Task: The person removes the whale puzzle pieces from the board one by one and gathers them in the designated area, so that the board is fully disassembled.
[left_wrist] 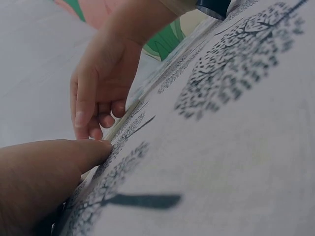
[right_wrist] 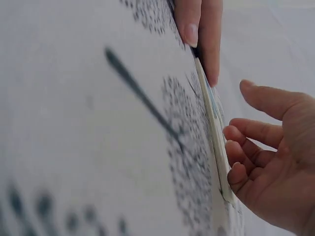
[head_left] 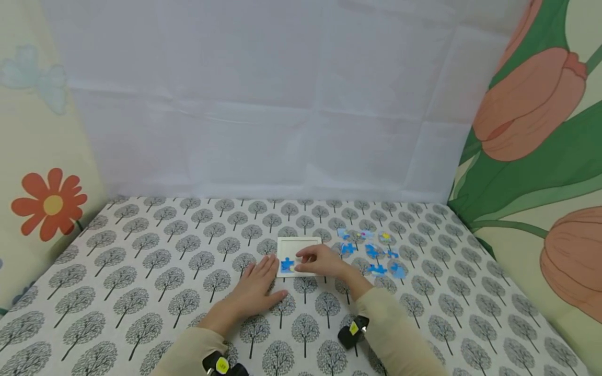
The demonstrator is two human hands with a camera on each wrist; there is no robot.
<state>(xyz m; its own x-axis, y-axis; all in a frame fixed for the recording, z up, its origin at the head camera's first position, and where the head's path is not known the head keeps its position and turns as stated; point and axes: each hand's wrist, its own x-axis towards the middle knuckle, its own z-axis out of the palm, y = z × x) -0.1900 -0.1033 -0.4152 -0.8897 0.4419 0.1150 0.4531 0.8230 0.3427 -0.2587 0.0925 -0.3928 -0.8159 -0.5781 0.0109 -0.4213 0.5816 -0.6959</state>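
A white puzzle frame (head_left: 299,242) lies flat on the cloth, and a blue puzzle piece with a little yellow (head_left: 287,265) sits in its lower left corner. My left hand (head_left: 256,288) rests beside the frame, fingers extended to its left edge and thumb spread towards me. From the right, my right hand (head_left: 324,261) hovers over the frame and covers part of it. The right wrist view shows this hand's thumb (right_wrist: 270,101) apart from its loosely bent fingers (right_wrist: 241,152), with nothing between them. The frame's thin edge (right_wrist: 216,147) runs right beside those fingertips.
Several loose puzzle pieces (head_left: 377,269), mostly blue, lie scattered to the right of the frame. A tree-patterned cloth (head_left: 174,282) covers the table. A white sheet (head_left: 263,104) hangs behind it, with flower-painted walls (head_left: 531,156) at the sides.
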